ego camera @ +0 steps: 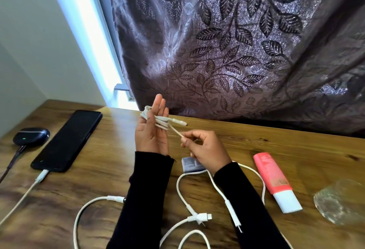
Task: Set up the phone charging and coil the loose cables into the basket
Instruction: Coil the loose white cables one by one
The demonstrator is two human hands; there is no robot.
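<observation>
The wooden surface [102, 173] carries a dark phone [68, 140] near its left edge, a white lead plugged into its near end, so charging looks set up. Loose white cables [183, 193] sprawl along the near edge. No basket is in view. Above the middle, the left hand [152, 130] stands with fingers [159, 103] straight, a white cable [161, 122] wound round them. The right hand [203, 148] pinches its free tail. To wrap well, she should keep the turns snug and side by side, and tuck the plug end last.

Pink tube [276, 181], leaf-patterned curtain [246, 41]
</observation>
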